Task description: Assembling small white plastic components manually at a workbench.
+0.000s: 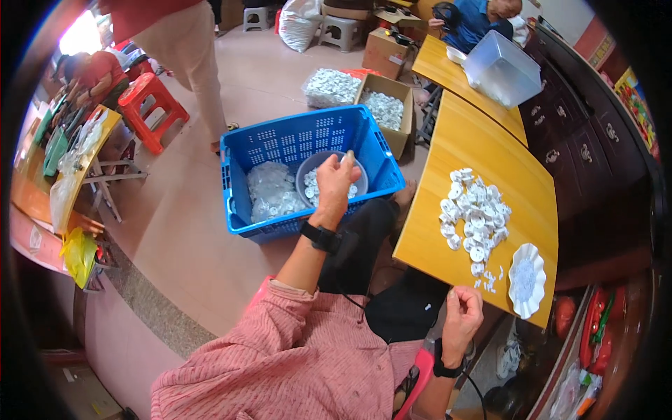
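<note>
Fingers of the left hand are loosely bent above a round grey bowl, and whether they hold anything cannot be told. Thumb and fingertips of the right hand are drawn close together just beside the near edge of a yellow wooden table; whether a small piece sits between them is likewise unclear. Small white round plastic pieces lie heaped on that table, with tiny white slivers at the heap's near end and a white scalloped dish of fine pale bits to its right. More white pieces lie in the bowl, which stands inside a blue perforated plastic crate, to the right of a clear plastic bag of pale pieces. Beyond the crate, an open cardboard box holds similar white pieces, and a red plastic stool stands on the far left.
</note>
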### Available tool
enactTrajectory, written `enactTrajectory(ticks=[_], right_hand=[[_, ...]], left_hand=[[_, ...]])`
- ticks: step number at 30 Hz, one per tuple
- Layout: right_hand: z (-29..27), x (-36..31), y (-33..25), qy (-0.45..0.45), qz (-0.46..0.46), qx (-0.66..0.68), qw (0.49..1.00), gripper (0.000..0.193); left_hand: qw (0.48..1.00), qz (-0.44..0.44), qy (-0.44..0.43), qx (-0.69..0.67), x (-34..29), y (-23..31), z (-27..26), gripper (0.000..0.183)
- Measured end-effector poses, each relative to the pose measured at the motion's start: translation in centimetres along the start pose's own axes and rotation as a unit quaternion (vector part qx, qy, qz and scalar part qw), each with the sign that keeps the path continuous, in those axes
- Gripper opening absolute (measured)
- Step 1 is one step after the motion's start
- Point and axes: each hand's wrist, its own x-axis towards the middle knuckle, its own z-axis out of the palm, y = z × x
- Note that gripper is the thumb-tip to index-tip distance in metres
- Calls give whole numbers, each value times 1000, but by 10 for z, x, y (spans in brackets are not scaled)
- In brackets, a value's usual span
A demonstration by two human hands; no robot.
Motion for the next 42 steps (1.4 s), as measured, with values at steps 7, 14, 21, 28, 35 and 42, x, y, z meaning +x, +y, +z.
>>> enactTrajectory(ticks=[7, 14, 21, 28, 35, 42], right_hand=[[6, -5, -11, -64, -5, -56, 996, 6], [23, -12, 26, -71, -175, -46, 981, 2], [5, -17, 37, -96, -281, -210, 932, 5], [-32, 1, 25, -116, -35, -167, 978, 4], [-25, -4, 39, -129, -37, -183, 974, 10], [1, -23, 77, -167, -55, -257, 950, 17]], left_hand=[[934, 274, -124, 194, -116, 19, 58, 18], [782, 413, -450, 123, -234, 3, 96, 14], [689, 414, -525, 281, -235, -23, 89, 29], [789, 328, -446, 266, -189, -21, 74, 21], [801, 301, -444, 267, -186, -18, 73, 18], [798, 298, -420, 313, -183, -13, 73, 14]])
